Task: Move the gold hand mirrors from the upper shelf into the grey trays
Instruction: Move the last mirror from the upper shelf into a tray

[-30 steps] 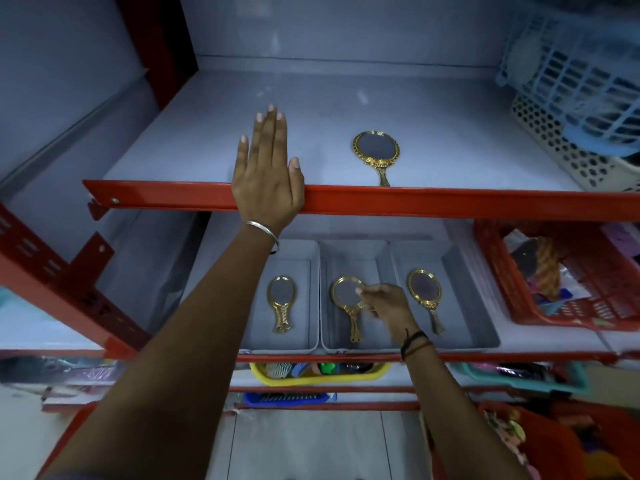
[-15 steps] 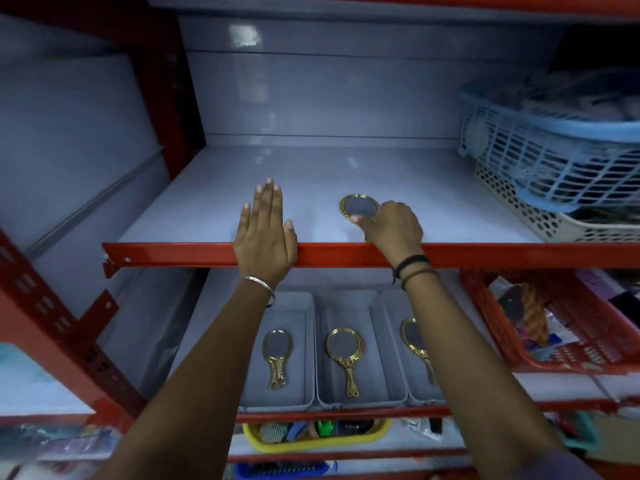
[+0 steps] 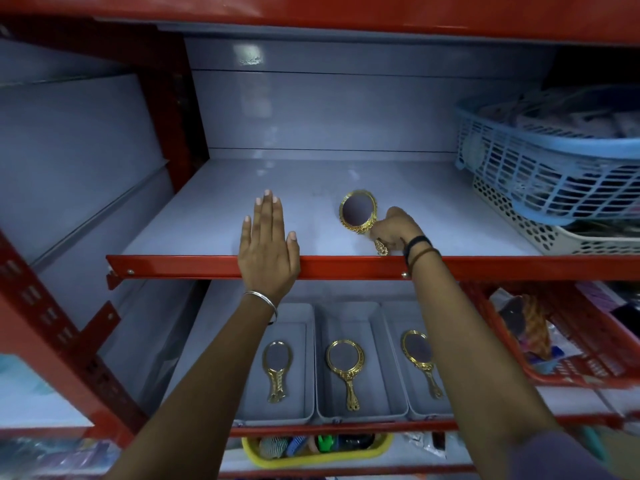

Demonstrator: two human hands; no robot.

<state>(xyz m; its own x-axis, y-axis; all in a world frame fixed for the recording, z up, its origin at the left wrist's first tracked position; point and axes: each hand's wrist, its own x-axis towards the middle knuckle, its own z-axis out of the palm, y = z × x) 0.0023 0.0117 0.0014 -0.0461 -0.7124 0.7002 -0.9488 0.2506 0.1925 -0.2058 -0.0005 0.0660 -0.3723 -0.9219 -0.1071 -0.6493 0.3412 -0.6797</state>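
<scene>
The likeliest slip was the last gold mirror sliding out of a thin pinch: the right hand had closed its fingers around the ornate handle only, low on the stem, so the heavier oval head at about 11 o'clock from the knuckles could swing or tip as it left the upper shelf. The handle's end showed just beside the red front rail, so a low pull could have knocked it there. The left hand lay flat and fully spread at 9 o'clock from the mirror, palm on the shelf edge, holding nothing. Directly below, at 6 o'clock, the grey trays each held one mirror already, so the incoming one might have landed on another and scratched it.
</scene>
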